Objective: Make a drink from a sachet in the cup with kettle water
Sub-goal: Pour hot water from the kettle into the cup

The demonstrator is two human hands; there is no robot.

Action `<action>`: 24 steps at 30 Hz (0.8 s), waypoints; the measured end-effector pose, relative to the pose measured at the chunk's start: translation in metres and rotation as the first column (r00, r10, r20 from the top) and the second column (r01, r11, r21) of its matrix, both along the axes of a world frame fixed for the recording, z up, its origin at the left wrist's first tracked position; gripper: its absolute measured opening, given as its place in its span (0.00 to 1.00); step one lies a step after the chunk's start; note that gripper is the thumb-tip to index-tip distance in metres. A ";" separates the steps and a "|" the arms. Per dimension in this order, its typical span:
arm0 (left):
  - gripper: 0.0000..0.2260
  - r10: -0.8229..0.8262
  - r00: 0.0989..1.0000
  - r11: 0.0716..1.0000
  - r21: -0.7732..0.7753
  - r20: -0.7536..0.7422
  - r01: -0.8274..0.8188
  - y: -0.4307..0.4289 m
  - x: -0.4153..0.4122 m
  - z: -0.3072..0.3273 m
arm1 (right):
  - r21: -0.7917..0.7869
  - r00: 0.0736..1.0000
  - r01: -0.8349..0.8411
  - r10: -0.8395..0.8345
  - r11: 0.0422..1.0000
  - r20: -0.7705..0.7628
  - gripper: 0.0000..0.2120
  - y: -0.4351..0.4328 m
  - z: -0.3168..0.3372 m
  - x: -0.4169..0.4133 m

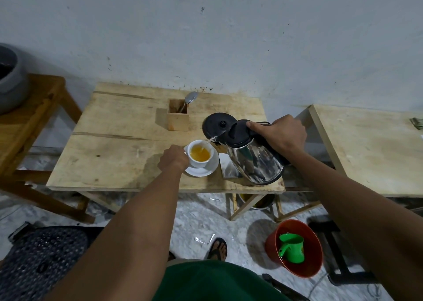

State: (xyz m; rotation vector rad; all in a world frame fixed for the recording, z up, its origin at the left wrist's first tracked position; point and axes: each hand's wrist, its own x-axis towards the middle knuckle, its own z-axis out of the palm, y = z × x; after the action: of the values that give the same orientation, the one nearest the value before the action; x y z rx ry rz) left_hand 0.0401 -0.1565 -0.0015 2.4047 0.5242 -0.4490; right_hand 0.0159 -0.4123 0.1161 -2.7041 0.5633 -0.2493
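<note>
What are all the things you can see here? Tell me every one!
table: 1, pale wood, middle
cup: 1, white, orange drink inside, on saucer
saucer: 1, white, on table
kettle: 1, steel with black lid, tilted, pouring into cup
kettle base: 1, black, behind cup
sachet: 1, silvery, beside saucer
wooden holder: 1, holds spoon
bucket: 1, red, floor; green scoop inside
left hand: steadies cup
right hand: grips kettle handle

Pretty basic home setup I'm in: rough plywood table [128, 154] pushed against a scuffed whitewashed wall [229, 37], rice cooker [10, 81] on a wooden stand, red bucket [295, 250] with a green dipper [291, 248] on the marbled floor [201, 218].
</note>
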 end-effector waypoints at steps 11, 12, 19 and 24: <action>0.16 -0.030 0.999 0.999 0.031 -0.014 0.030 -0.001 0.001 0.003 | 0.003 1.000 -0.006 0.006 1.000 0.002 0.39 0.002 0.004 0.000; 0.16 -0.033 0.999 0.999 0.035 -0.017 0.034 -0.001 0.001 0.003 | 0.003 1.000 -0.008 0.008 1.000 0.003 0.38 0.003 0.004 0.000; 0.16 -0.025 0.999 0.998 0.051 -0.040 0.027 -0.003 0.001 0.007 | 0.007 1.000 -0.017 0.017 1.000 0.002 0.38 0.003 0.006 0.002; 0.17 -0.025 0.998 0.997 0.066 -0.054 0.028 -0.004 0.001 0.009 | -0.001 1.000 -0.021 0.021 1.000 0.006 0.39 0.004 0.006 0.003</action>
State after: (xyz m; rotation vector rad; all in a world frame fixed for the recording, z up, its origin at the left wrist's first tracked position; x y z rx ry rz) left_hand 0.0408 -0.1603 0.0079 2.4716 0.5391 -0.5161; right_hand 0.0192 -0.4083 0.1222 -2.7077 0.5324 -0.2518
